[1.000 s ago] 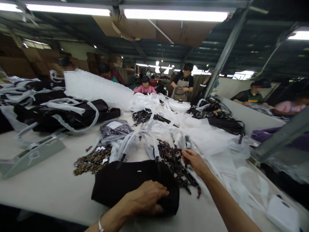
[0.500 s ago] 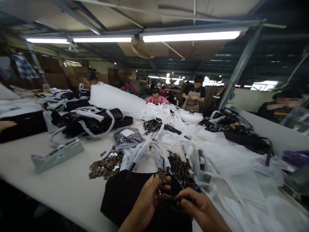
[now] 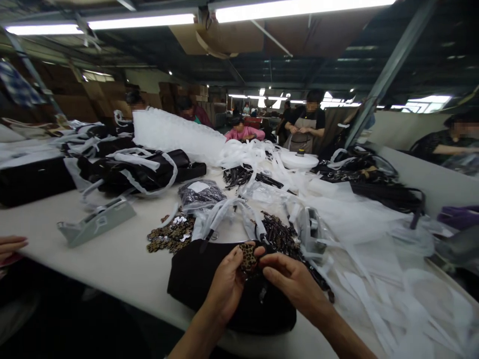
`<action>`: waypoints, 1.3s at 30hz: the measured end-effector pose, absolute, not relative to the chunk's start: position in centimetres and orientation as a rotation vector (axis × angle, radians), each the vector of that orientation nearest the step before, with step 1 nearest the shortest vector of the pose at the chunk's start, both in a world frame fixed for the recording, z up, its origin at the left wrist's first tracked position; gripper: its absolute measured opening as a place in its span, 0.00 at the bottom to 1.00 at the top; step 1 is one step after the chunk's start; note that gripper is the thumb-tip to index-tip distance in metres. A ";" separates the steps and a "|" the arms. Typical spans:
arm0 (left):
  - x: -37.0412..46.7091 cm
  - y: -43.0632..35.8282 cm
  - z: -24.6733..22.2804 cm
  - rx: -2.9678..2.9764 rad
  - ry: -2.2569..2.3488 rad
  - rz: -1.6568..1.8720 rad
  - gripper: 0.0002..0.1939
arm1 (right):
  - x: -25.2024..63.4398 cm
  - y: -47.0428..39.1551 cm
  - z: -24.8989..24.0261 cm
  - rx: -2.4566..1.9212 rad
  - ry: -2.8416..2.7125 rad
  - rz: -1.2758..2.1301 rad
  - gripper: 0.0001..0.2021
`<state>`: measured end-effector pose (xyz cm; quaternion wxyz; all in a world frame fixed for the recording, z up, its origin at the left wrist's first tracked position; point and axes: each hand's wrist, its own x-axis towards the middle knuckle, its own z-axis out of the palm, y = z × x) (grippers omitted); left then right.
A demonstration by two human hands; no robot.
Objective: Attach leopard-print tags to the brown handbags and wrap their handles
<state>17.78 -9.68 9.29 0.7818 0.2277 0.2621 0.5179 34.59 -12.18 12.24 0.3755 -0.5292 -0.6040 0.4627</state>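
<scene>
A leopard-print charm (image 3: pixel 248 257) is pinched between thumb and fingers of my left hand (image 3: pixel 226 284). My right hand (image 3: pixel 290 279) is close beside it, fingertips drawn together at the charm's right edge; what they grip is hidden. Below both hands lies a black handbag (image 3: pixel 194 279) with its handles (image 3: pixel 220 212) wrapped in white. A small shiny piece shows on the bag's front under my fingers, too blurred to name. Left of the bag is a pile of leopard-print charms (image 3: pixel 170 234); behind its right side is a heap of dark brown patterned straps (image 3: pixel 280 237).
A pale green tape dispenser (image 3: pixel 99 222) stands at left, near another person's hand (image 3: pixel 13 247). Wrapped black bags (image 3: pixel 142 172), a plastic bag of dark pieces (image 3: pixel 200 194) and a white foam roll (image 3: pixel 172 132) lie behind. White sheets and strips (image 3: pixel 359 249) cover the right. Several people work beyond.
My right hand has come in against the charm; the dark strap stretched between my hands before is now mostly hidden. My view has tilted down. Another person's hand at left sits lower.
</scene>
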 end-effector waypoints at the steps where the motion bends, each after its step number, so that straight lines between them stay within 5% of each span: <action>1: 17.9 -9.7 9.3 0.500 0.546 1.136 0.15 | 34.0 -11.9 12.2 -1.330 -1.543 1.197 0.12; 12: 18.5 -9.6 9.7 0.665 0.689 1.081 0.23 | 31.9 -11.6 9.9 -1.169 -1.200 1.577 0.11; 22: 16.1 -9.6 7.0 0.943 0.888 1.100 0.27 | 32.7 -11.9 9.3 -1.076 -0.883 1.563 0.14; 28: 15.0 -10.6 7.7 1.398 1.125 1.097 0.12 | 32.5 -12.1 9.6 -1.062 -0.873 1.524 0.15; 39: 15.2 -11.8 9.6 1.459 1.048 0.974 0.18 | 32.2 -12.8 10.2 -1.045 -0.816 1.502 0.16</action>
